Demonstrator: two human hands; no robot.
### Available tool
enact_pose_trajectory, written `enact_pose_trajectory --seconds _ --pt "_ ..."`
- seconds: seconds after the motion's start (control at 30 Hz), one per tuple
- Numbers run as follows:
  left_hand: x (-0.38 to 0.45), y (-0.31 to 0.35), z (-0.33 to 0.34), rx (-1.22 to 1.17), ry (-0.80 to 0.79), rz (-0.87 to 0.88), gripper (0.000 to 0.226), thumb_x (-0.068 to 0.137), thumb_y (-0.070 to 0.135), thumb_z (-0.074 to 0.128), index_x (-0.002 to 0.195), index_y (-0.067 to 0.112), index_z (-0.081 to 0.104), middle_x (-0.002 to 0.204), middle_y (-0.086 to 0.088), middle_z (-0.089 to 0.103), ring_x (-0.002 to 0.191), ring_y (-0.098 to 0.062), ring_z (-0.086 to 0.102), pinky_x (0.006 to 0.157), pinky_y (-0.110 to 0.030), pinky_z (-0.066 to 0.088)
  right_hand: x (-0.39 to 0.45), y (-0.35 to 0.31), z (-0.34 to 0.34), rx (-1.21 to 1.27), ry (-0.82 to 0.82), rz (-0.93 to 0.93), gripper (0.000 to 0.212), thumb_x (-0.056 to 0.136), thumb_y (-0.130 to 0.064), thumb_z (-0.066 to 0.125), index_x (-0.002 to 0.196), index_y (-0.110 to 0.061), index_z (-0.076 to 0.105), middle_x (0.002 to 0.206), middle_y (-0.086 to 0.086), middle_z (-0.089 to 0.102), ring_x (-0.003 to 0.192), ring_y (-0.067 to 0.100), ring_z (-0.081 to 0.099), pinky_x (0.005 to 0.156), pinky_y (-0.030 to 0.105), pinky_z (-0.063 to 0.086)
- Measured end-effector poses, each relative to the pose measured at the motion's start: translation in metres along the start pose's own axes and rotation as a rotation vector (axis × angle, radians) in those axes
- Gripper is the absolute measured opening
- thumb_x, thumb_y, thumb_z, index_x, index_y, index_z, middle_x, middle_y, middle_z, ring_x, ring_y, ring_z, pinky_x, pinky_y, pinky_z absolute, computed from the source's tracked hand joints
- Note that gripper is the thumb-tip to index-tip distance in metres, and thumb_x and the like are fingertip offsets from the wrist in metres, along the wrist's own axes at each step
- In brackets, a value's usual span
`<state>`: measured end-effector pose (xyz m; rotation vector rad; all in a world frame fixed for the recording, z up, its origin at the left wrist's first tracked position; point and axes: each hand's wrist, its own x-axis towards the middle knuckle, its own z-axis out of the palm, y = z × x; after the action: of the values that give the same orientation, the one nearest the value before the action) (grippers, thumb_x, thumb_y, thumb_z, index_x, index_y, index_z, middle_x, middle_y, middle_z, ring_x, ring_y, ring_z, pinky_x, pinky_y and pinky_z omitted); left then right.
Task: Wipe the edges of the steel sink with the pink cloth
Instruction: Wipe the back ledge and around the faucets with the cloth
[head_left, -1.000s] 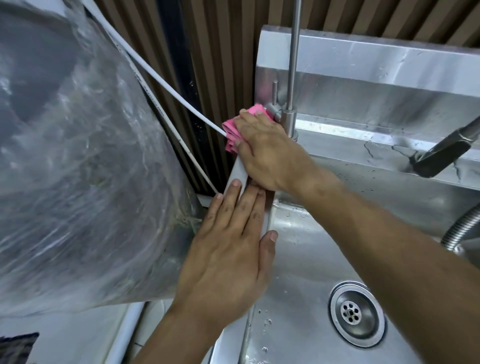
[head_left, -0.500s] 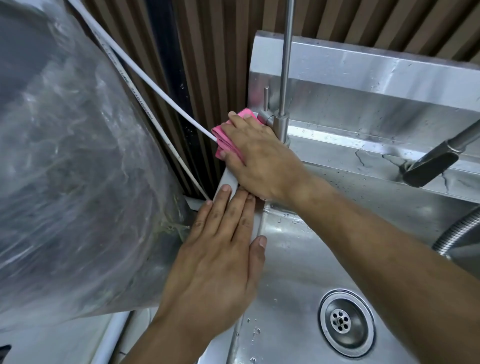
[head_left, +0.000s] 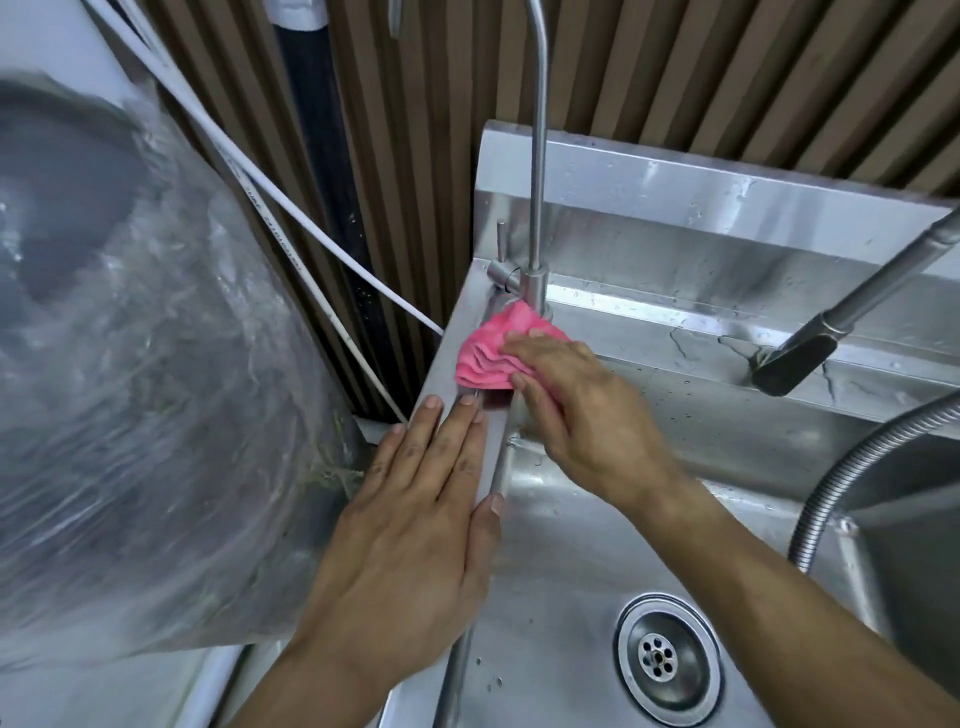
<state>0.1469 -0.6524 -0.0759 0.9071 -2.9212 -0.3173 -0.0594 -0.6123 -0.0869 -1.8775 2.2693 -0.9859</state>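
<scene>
The steel sink (head_left: 571, 587) fills the right half of the view, its left rim running up toward a thin tap at the back corner. A crumpled pink cloth (head_left: 488, 353) lies on that left rim just in front of the tap base. My right hand (head_left: 582, 410) holds the cloth from the right, index finger laid over its top and thumb under its near edge. My left hand (head_left: 415, 540) rests flat on the left rim below the cloth, fingers straight and pointing up at it, fingertips almost touching the cloth.
A thin steel tap (head_left: 537, 182) rises at the back left corner. A dark spray head (head_left: 800, 358) on a ribbed hose (head_left: 857, 467) hangs at the right. The drain (head_left: 667, 657) sits in the basin. A large plastic-wrapped object (head_left: 130, 389) crowds the left, with white cables (head_left: 311, 228) behind.
My right hand has drawn the cloth back from the outer corner toward me along the left rim, so more pink shows. My left hand keeps its place on the rim.
</scene>
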Motion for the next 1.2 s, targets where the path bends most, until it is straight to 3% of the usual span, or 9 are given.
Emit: enact_pose_trajectory --seconds 0.07,0.13,0.2,0.27,0.33,0.43,0.67,0.9,1.2 --pt "0.001 0.002 -0.001 -0.008 0.009 -0.001 0.066 0.104 0.049 0.007 0.163 0.019 0.008 0.171 0.008 -0.002 0.158 -0.01 -0.012 0.128 -0.034 -0.004 -0.016 0.006 -0.011 0.186 0.235 0.188 0.031 0.108 -0.035 0.049 0.136 -0.032 0.063 0.098 -0.023 0.072 0.075 0.004 0.067 0.067 0.023 0.055" --pt "0.005 0.006 -0.006 -0.025 0.024 -0.025 0.068 0.103 0.048 0.015 0.163 0.017 0.021 0.171 0.005 0.015 0.159 -0.015 0.004 0.129 -0.037 0.008 -0.017 0.007 -0.032 0.391 0.495 0.292 0.03 0.111 -0.037 0.046 0.135 -0.032 0.064 0.086 -0.015 0.074 0.051 0.015 0.059 0.055 0.031 0.056" --pt "0.017 0.01 -0.012 -0.069 0.096 -0.032 0.063 0.101 0.043 0.027 0.155 0.015 0.042 0.159 0.001 0.042 0.149 -0.023 0.033 0.122 -0.039 0.031 -0.001 0.007 -0.052 0.387 0.732 0.244 0.035 0.111 -0.039 0.046 0.141 -0.027 0.06 0.086 -0.004 0.074 0.058 0.025 0.065 0.058 0.041 0.06" --pt "0.039 0.011 -0.015 -0.117 0.21 -0.022 0.053 0.099 0.035 0.036 0.144 0.014 0.052 0.142 0.0 0.053 0.133 -0.023 0.047 0.112 -0.033 0.041 0.028 0.01 -0.061 0.247 0.824 0.124 0.041 0.111 -0.038 0.044 0.147 -0.022 0.053 0.119 0.009 0.073 0.102 0.036 0.072 0.089 0.051 0.059" --pt "0.069 0.01 -0.018 -0.115 0.231 -0.012 0.053 0.102 0.031 0.038 0.15 0.01 0.045 0.153 -0.006 0.045 0.145 -0.027 0.037 0.121 -0.037 0.03 0.067 0.017 -0.059 -0.029 0.64 -0.034 0.046 0.112 -0.032 0.039 0.154 -0.014 0.043 0.156 0.012 0.049 0.147 0.035 0.042 0.125 0.054 0.029" --pt "0.107 0.006 -0.009 -0.029 0.101 -0.03 0.06 0.108 0.036 0.028 0.163 0.013 0.019 0.172 -0.002 0.011 0.159 -0.022 0.004 0.129 -0.04 0.004 0.103 0.036 -0.044 -0.614 0.221 -0.166 0.058 0.112 -0.034 0.028 0.164 -0.012 0.016 0.172 0.013 0.012 0.16 0.031 0.006 0.131 0.044 -0.001" --pt "0.111 0.001 0.007 0.065 0.082 -0.047 0.069 0.102 0.046 0.006 0.164 0.016 0.011 0.173 0.001 0.008 0.159 -0.02 0.0 0.129 -0.039 -0.001 0.074 0.074 -0.044 -0.837 0.257 -0.227 0.057 0.113 -0.033 0.027 0.164 -0.012 0.015 0.172 0.011 0.014 0.16 0.031 0.011 0.131 0.046 0.009" --pt "0.112 0.0 0.008 0.067 0.062 -0.051 0.067 0.105 0.049 0.009 0.164 0.017 0.009 0.173 0.001 0.003 0.159 -0.019 -0.003 0.128 -0.038 -0.004 0.138 0.051 -0.045 -0.933 0.121 -0.467 0.057 0.114 -0.04 0.017 0.165 -0.018 0.007 0.173 0.011 0.008 0.16 0.032 0.007 0.131 0.047 0.005" --pt "0.11 0.002 0.008 0.055 0.058 -0.049 0.074 0.102 0.056 0.0 0.165 0.017 0.004 0.173 0.002 -0.003 0.158 -0.018 -0.011 0.129 -0.038 -0.006 0.134 0.061 -0.053 -1.034 0.158 -0.532 0.062 0.113 -0.046 0.023 0.165 -0.018 0.006 0.171 0.019 0.01 0.159 0.037 0.01 0.13 0.051 0.013"
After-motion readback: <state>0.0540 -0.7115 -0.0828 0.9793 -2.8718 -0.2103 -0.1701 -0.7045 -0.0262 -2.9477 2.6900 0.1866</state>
